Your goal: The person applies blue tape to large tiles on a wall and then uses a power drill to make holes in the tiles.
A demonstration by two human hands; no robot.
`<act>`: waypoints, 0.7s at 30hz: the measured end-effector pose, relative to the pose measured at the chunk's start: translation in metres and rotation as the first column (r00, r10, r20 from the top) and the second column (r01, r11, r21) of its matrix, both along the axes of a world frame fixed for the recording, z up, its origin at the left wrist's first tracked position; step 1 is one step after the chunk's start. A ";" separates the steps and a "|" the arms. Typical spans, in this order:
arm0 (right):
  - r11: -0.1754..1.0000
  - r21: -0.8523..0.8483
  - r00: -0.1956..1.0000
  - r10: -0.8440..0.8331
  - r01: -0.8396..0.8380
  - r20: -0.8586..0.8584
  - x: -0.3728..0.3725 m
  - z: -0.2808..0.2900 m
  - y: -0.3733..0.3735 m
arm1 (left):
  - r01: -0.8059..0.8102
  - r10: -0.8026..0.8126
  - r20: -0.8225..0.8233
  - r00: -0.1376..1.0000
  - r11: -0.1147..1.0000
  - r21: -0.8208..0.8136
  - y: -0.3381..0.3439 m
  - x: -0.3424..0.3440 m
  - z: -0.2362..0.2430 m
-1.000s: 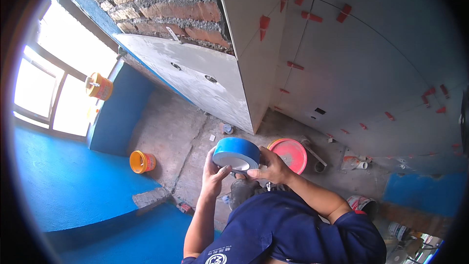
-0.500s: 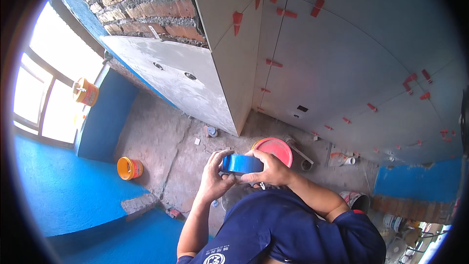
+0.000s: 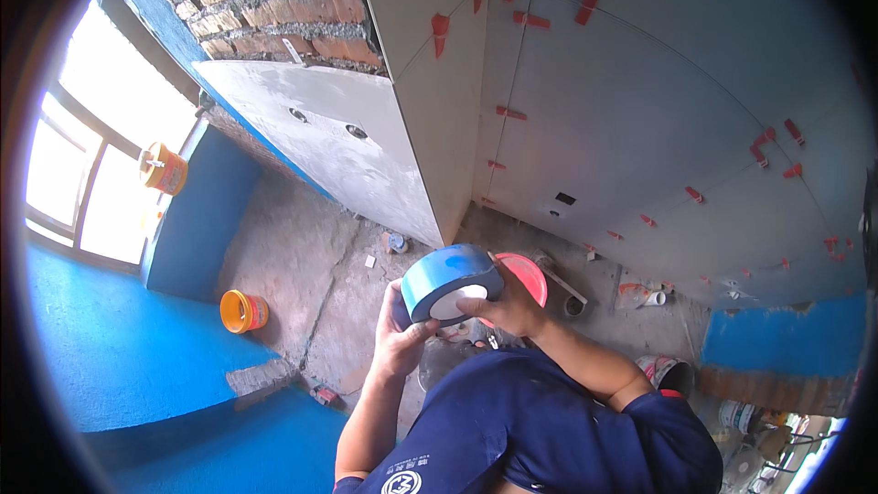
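A wide roll of blue tape (image 3: pixel 450 267) is held up in front of my body, its pale core tilted toward me. On its left side my left hand (image 3: pixel 400 338) grips the rim, thumb at the lower edge and fingers behind. From the right my right hand (image 3: pixel 514 304) clasps the roll, with the thumb over the core opening and the fingers hidden behind. Below and beyond the roll, a round red lid or basin (image 3: pixel 523 276) is partly covered by my right hand.
Large grey wall tiles (image 3: pixel 631 128) with red wedges at the joints rise ahead and right. A tiled corner juts toward me. An orange bucket (image 3: pixel 243 312) stands on the concrete floor (image 3: pixel 302 247) at left; another bucket (image 3: pixel 164 170) sits by the window. Pipes (image 3: pixel 646 296) lie at right.
Both hands have raised and tipped the tape roll, so its core now faces me instead of only its outer edge. The roll looks larger and closer.
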State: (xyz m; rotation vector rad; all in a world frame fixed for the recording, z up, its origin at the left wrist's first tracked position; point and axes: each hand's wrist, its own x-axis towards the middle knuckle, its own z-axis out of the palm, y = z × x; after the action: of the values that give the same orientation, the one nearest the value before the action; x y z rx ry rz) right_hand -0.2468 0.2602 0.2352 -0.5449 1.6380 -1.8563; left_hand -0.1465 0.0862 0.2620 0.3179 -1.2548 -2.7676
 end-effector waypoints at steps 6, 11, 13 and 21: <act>0.982 0.177 0.933 0.008 0.060 -0.361 -0.003 0.027 0.004 | 0.005 -0.022 -0.113 0.993 0.988 -0.153 -0.022 0.007 -0.003; 0.965 0.250 0.819 0.076 0.084 -0.568 0.001 0.038 0.002 | 0.046 -0.055 -0.049 0.997 0.986 -0.161 -0.020 0.011 0.005; 0.960 0.270 0.802 0.102 0.076 -0.589 0.002 0.042 0.002 | 0.024 -0.073 -0.105 0.992 0.912 -0.409 -0.018 0.010 0.006; 0.931 0.364 0.797 0.231 -0.015 -0.558 -0.007 0.044 0.004 | -0.074 -0.007 -0.081 0.997 0.326 -0.942 -0.015 0.005 0.028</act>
State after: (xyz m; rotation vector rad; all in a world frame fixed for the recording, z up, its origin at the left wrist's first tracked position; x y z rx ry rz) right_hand -0.2539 0.2643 0.2797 -1.1316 2.2055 -1.3112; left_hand -0.1412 0.0711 0.2899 0.1063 -2.4868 -1.4570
